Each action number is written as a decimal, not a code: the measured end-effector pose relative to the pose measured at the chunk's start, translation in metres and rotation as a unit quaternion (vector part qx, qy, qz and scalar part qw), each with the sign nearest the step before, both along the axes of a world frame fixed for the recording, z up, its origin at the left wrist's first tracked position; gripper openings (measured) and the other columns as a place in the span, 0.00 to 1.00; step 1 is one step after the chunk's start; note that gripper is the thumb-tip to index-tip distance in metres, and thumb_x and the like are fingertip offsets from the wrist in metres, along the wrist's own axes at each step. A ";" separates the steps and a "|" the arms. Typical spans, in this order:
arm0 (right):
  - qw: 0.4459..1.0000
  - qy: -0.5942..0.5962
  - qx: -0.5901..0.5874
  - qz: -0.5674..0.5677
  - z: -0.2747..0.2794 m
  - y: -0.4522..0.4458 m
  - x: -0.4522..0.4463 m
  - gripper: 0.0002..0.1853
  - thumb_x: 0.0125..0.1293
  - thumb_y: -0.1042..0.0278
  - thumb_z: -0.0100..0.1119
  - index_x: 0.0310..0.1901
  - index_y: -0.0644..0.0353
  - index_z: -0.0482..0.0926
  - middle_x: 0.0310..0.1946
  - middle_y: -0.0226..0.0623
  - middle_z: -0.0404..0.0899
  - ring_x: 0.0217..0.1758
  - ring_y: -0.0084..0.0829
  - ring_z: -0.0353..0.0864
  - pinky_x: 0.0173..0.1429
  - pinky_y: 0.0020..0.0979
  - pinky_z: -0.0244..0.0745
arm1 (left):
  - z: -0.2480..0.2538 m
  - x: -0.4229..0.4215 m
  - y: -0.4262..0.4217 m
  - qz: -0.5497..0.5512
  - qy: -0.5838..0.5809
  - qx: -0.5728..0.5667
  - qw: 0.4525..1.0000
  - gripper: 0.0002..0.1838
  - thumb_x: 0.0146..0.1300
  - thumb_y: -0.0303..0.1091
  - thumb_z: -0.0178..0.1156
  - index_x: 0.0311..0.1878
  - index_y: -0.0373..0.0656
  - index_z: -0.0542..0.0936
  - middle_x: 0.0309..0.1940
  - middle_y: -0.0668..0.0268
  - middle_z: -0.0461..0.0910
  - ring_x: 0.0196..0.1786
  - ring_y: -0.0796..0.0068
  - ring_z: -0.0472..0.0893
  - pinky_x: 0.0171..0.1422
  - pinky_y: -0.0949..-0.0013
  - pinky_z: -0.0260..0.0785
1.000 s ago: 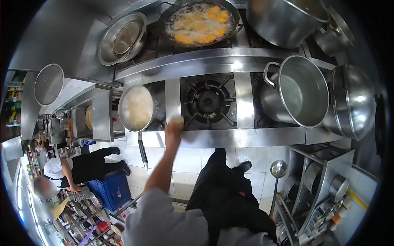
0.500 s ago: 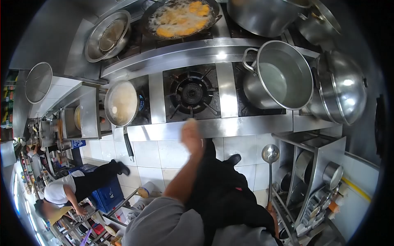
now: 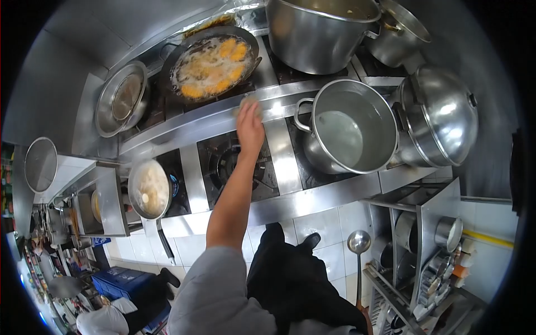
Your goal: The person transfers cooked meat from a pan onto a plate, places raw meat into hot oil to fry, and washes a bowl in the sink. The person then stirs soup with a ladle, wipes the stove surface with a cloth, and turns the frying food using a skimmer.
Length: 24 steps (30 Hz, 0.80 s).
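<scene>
My left hand point(image 3: 249, 127) reaches over the stove and presses a small pale cloth point(image 3: 247, 101) to the raised steel ledge point(image 3: 184, 124). Its fingers are closed over the cloth, whose exact kind is blurred. Just beyond is a dark wok point(image 3: 209, 64) with orange-yellow pieces frying in bubbling oil. Below my forearm lies a bare burner point(image 3: 223, 164). At the lower right, a long ladle point(image 3: 359, 242) stands bowl up, its wooden handle in my right hand point(image 3: 367, 320), of which only a sliver shows.
A frying pan point(image 3: 149, 190) with pale liquid sits over a blue flame at left. At right are a pot of water point(image 3: 341, 134) and a domed lidded pan point(image 3: 446, 120). A large stockpot point(image 3: 321, 39) and a strainer in a bowl point(image 3: 124, 100) stand behind. Another person point(image 3: 106, 318) is at lower left.
My left hand has moved forward from the stove's front edge to the raised ledge by the wok. The view has shifted, and the other person has moved lower in it, bending out of sight.
</scene>
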State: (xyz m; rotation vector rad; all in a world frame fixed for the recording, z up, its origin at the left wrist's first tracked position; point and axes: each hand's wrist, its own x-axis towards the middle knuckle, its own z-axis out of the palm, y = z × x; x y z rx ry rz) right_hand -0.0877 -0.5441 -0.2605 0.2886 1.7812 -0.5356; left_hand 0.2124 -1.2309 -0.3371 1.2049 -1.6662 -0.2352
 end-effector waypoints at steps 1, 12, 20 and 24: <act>1.000 -0.019 -0.009 -0.014 -0.005 0.003 0.001 0.08 0.49 0.78 0.60 0.28 0.56 0.70 0.16 0.28 0.68 0.15 0.26 0.68 0.19 0.27 0.64 | 0.004 -0.017 -0.028 -0.045 -0.043 0.008 0.998 0.20 0.59 0.25 0.48 0.56 0.41 0.76 0.57 0.49 0.73 0.60 0.49 0.71 0.65 0.54 0.62; 0.982 -0.179 -0.057 -0.036 -0.081 0.096 -0.004 0.07 0.58 0.71 0.62 0.33 0.53 0.71 0.19 0.22 0.69 0.16 0.19 0.66 0.16 0.21 0.60 | -0.025 0.044 -0.068 0.115 -0.322 -0.026 0.940 0.20 0.57 0.33 0.53 0.54 0.45 0.76 0.46 0.59 0.77 0.52 0.56 0.74 0.61 0.51 0.60; 0.997 -0.030 -0.048 0.051 -0.153 0.110 -0.006 0.07 0.59 0.71 0.61 0.34 0.52 0.71 0.19 0.22 0.68 0.17 0.19 0.69 0.17 0.24 0.64 | -0.039 0.322 -0.067 0.218 -0.239 0.174 0.930 0.24 0.52 0.24 0.52 0.55 0.37 0.78 0.54 0.50 0.76 0.58 0.51 0.74 0.65 0.56 0.65; 0.989 -0.112 -0.032 0.087 -0.144 0.089 -0.018 0.11 0.61 0.68 0.62 0.44 0.55 0.73 0.30 0.31 0.77 0.27 0.23 0.76 0.27 0.27 0.72 | -0.155 0.344 -0.082 0.288 0.251 0.161 0.910 0.10 0.57 0.24 0.50 0.42 0.42 0.76 0.40 0.58 0.79 0.45 0.54 0.79 0.52 0.56 0.73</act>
